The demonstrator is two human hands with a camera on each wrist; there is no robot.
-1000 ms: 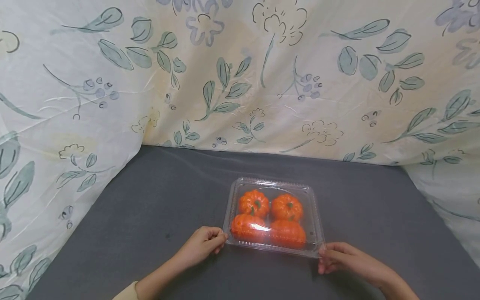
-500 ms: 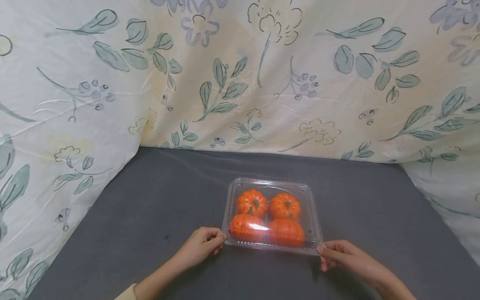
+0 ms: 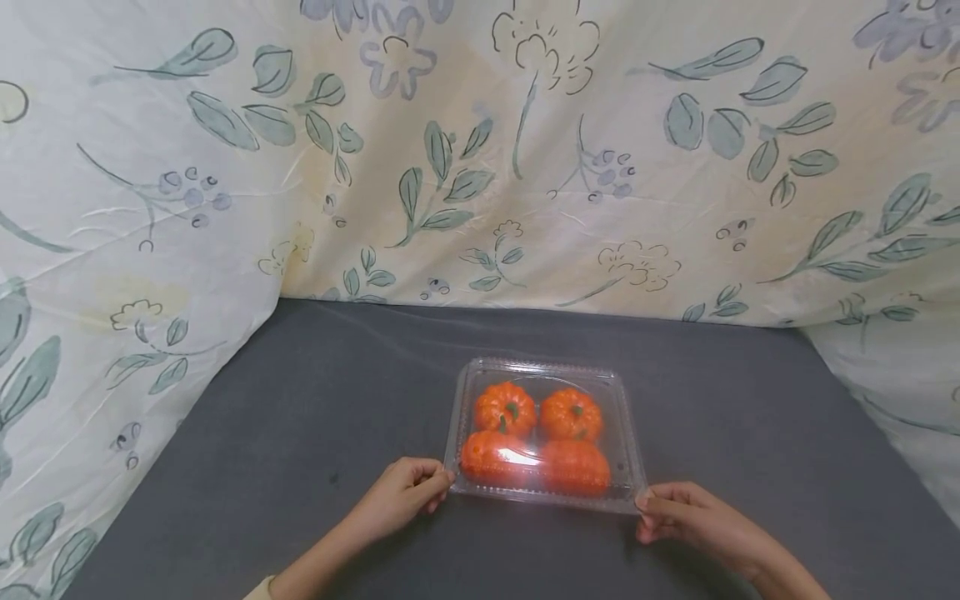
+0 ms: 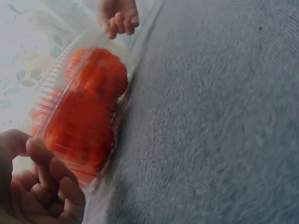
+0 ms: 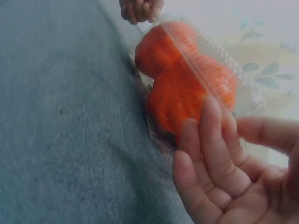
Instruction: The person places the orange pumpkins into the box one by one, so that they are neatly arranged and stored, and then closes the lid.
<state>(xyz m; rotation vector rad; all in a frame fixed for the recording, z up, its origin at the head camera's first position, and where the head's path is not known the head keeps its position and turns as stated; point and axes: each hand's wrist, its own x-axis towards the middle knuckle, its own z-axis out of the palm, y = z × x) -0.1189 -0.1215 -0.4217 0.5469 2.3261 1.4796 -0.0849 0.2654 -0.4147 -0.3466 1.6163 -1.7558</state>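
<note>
A clear plastic clamshell box [image 3: 627,450] with a ribbed edge stands on the dark grey cloth, its lid down. Inside sit several small orange pumpkins [image 3: 506,408] with green stems, in two rows. At the box's near left corner my left hand [image 3: 408,492] pinches the rim between thumb and fingers. My right hand [image 3: 684,512] does the same at the near right corner. In the left wrist view, the thumb and forefinger [image 4: 32,140] meet at the lid's edge. Glare on the lid partly veils the front pumpkins.
The dark grey cloth [image 3: 315,392] covers the work surface around the box. A pale curtain [image 3: 555,217] printed with leaves and flowers hangs behind it and along both sides.
</note>
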